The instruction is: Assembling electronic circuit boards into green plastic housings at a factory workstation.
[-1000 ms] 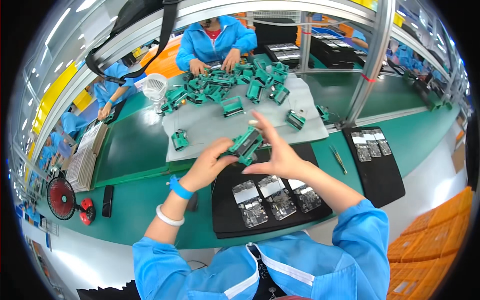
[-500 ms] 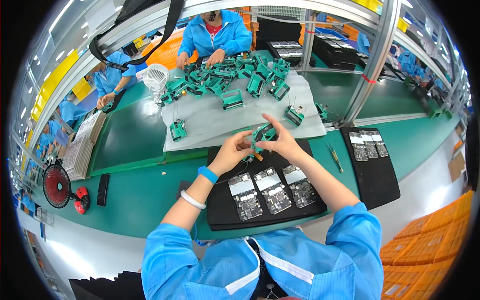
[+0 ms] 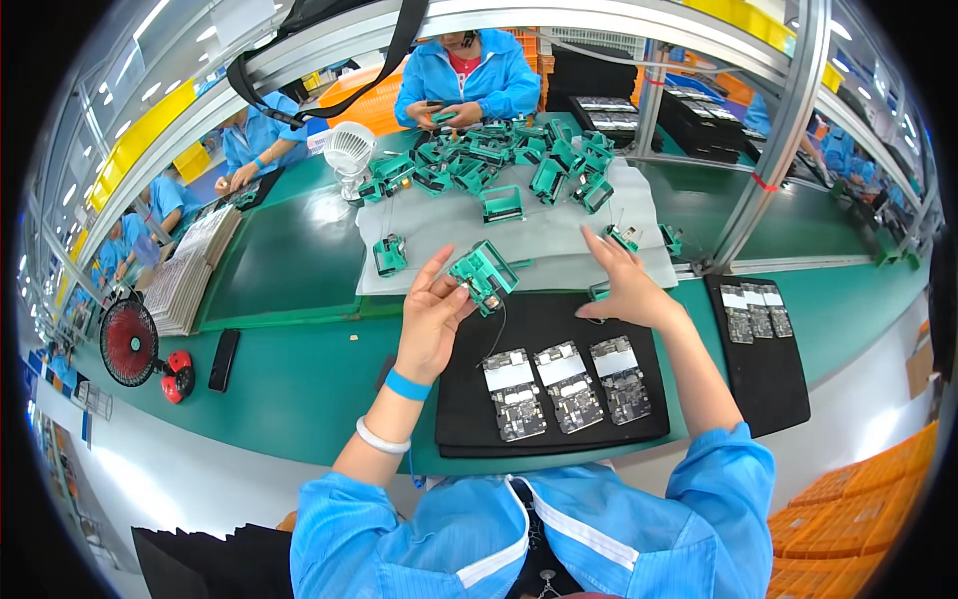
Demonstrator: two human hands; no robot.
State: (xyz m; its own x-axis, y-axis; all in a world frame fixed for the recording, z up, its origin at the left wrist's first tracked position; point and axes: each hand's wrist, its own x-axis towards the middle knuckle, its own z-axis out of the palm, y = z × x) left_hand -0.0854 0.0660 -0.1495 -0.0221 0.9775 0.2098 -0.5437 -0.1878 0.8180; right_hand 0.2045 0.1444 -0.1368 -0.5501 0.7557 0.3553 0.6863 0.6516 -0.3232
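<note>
My left hand (image 3: 433,311) grips a green plastic fixture (image 3: 484,276) between thumb and fingers, raised over the near edge of the white sheet. A thin wire hangs from the fixture. To its right, my right hand (image 3: 637,292) is open, thumb and fingers spread. A small green piece (image 3: 599,291) shows beside its thumb; whether they touch I cannot tell. Below both hands is a black mat (image 3: 464,419) carrying three circuit boards, a left one (image 3: 516,395), a middle one (image 3: 569,387) and a right one (image 3: 621,380), each with a pale strip.
Many green fixtures (image 3: 484,150) lie heaped on a white sheet (image 3: 439,225), before a co-worker (image 3: 469,75). More boards rest on a second black mat (image 3: 763,384) at right. Leftward are a phone (image 3: 225,360), a red-black fan (image 3: 130,340) and a white fan (image 3: 349,155). A metal post (image 3: 773,150) rises at right.
My hands have moved apart: the left keeps the green fixture and has tilted it, the right has come off it to the right. The whole view has shifted slightly. The co-worker now holds a green piece.
</note>
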